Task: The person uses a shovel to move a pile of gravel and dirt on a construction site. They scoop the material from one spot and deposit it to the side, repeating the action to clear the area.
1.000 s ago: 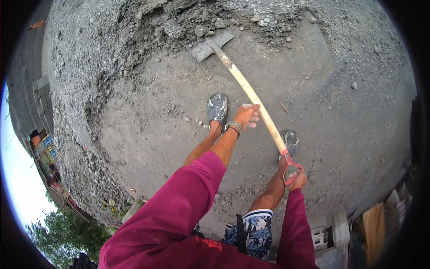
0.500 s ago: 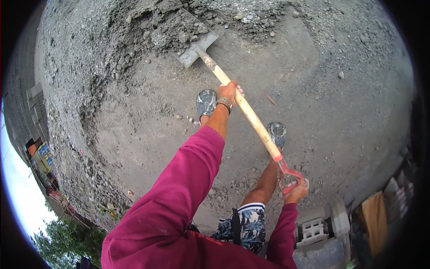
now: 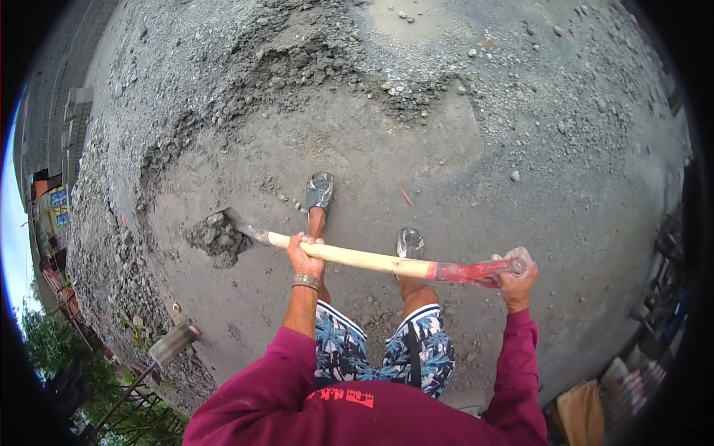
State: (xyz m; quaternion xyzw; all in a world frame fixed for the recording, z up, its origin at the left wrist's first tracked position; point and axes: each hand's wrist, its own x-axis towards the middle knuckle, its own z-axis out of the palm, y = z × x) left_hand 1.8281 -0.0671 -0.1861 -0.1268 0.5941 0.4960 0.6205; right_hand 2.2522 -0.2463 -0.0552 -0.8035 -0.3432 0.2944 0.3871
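Fingers of both hands wrap the loaded shovel's handle.

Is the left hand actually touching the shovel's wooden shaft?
Touching. The head view shows the left hand wrapped around the wooden shaft, fingers curled over its top, no gap.

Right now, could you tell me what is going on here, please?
A person in a maroon sweatshirt is shovelling grey gravelly mix. The left hand grips the middle of the pale wooden shovel shaft, and the right hand holds its red end grip. The shovel is held level to the person's left, its blade loaded with grey mix. The large grey gravel heap lies ahead of the feet.
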